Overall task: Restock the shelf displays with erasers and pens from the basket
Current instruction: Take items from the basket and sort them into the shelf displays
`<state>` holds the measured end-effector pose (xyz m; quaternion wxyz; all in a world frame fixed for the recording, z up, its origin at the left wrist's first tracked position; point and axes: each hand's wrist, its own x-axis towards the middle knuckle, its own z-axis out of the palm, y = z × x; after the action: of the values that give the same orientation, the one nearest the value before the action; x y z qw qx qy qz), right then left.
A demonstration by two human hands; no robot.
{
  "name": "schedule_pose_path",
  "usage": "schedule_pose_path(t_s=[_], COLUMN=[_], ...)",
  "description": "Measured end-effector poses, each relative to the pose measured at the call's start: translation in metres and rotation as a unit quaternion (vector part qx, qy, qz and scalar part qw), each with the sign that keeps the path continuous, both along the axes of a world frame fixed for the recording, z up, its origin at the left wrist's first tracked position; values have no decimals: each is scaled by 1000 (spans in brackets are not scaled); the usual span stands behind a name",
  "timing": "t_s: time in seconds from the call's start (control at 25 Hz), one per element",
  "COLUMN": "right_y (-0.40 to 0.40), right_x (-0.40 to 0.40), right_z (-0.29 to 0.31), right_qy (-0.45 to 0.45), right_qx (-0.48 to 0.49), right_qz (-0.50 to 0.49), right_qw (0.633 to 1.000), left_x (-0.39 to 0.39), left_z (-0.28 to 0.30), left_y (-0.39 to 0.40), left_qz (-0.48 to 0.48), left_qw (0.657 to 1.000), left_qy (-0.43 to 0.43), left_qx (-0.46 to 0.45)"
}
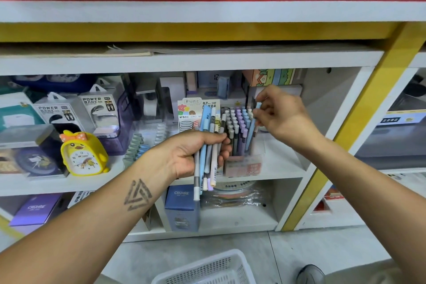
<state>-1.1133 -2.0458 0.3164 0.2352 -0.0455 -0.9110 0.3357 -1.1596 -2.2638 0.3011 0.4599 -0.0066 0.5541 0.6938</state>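
The left hand [196, 154], at the centre of the frame, is clenched around a bundle of pens [208, 145], while the right hand [280, 117], to the right of centre, pinches a single blue pen [253, 127] by its top end and lowers it at a tilt into the pen display [239, 136] on the middle shelf [283, 168]. The display is already crowded with upright pens, so the tilted pen could jam against its neighbours, push one askew or miss a free slot. The bundle is held loosely near its middle with the ends fanned out, and I judge a pen could slip free and fall toward the floor. The left hand also sits just in front of the display, where a bump might shift it. The left side of the display is hidden behind the bundle and fingers, so free slots cannot be counted. The white basket [207, 270] at the bottom of the frame is cut off by the edge, and its contents cannot be made out. No erasers can be identified with certainty. The small print on the pens is unreadable.
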Motion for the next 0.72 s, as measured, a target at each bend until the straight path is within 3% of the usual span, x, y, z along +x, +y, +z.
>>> schedule_pose_path(t_s=[0.16, 0.72], right_y=[1, 2], right_x=[0, -2], right_z=[-15, -13], right_qy=[-15, -42], right_qx=[91, 119], right_qz=[26, 25], right_qw=[995, 992], left_x=[1, 4], left_z=[-2, -1], left_y=[1, -3], left_qz=[-1, -38], left_qw=[1000, 999], left_qy=[7, -2], left_qx=[-1, 1])
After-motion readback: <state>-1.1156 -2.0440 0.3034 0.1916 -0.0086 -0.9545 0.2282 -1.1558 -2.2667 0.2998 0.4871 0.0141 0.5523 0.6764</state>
